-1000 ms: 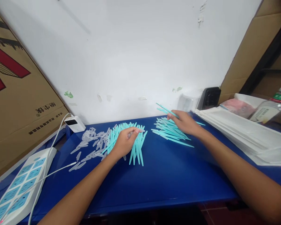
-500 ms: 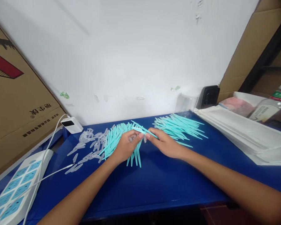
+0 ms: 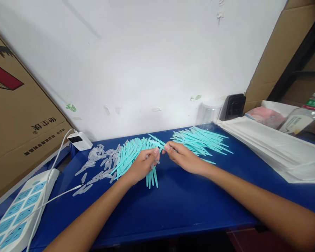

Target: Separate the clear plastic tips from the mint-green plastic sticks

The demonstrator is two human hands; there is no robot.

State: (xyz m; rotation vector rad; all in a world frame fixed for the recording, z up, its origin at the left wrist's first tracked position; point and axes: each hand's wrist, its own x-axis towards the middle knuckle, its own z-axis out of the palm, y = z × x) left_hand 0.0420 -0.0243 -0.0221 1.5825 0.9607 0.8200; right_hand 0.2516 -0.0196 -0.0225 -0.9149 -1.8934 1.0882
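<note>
My left hand (image 3: pixel 144 164) is closed, with small clear plastic sleeves (image 3: pixel 154 163) showing under its fingers. A turquoise stick end lies at its thumb tip, and I cannot tell which hand grips it. My right hand (image 3: pixel 185 158) pinches thin turquoise sticks (image 3: pixel 156 139) that point up and to the left. The fingertips of both hands are close together. Behind and beside my left hand spreads a pile of turquoise sticks (image 3: pixel 128 154). Beyond my right hand is a second turquoise pile (image 3: pixel 202 140). Loose clear sleeves (image 3: pixel 96 155) are scattered at the left.
On the blue table (image 3: pixel 152 210) a white power strip (image 3: pixel 46 189) and cables lie at the left, near a white device with a dark screen (image 3: pixel 80 140). A clear jar (image 3: pixel 210 113), white sheets (image 3: pixel 267 150) and a bottle (image 3: pixel 301 119) are at the right. A white wall stands behind.
My fingertips have drawn slightly apart. The clear sleeves now show lower, under my left fingers, and my right hand has turned a little around the sticks.
</note>
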